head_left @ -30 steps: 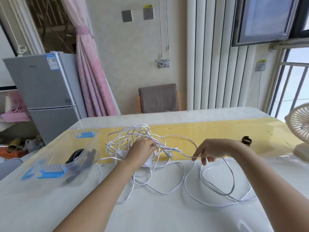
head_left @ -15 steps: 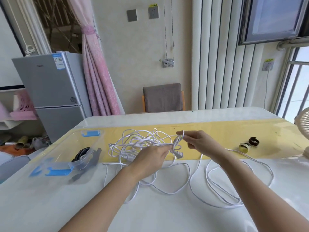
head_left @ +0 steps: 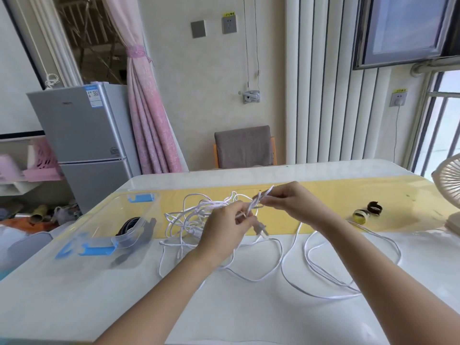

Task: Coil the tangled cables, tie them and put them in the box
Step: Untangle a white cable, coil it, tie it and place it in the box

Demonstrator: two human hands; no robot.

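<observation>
Your thin white cable (head_left: 199, 217) lies loosely tangled on the glossy white desk (head_left: 249, 314). Above the tangle your left hand (head_left: 224, 232) and right hand (head_left: 291, 202) each pinch a strand in curled fingers (head_left: 271, 200), and the cable's plug (head_left: 260, 230) dangles beneath them. Left of the cable stands a clear plastic box (head_left: 149, 210) with blue clips. To the right, two rolled straps (head_left: 361, 215) rest on a yellow band (head_left: 323, 195). Beyond the cable are a brown chair (head_left: 245, 146), a pink curtain (head_left: 149, 120) and a grey fridge (head_left: 82, 135).

Head-worn wide-angle camera looks forward and down across the table (head_left: 249, 319).
</observation>
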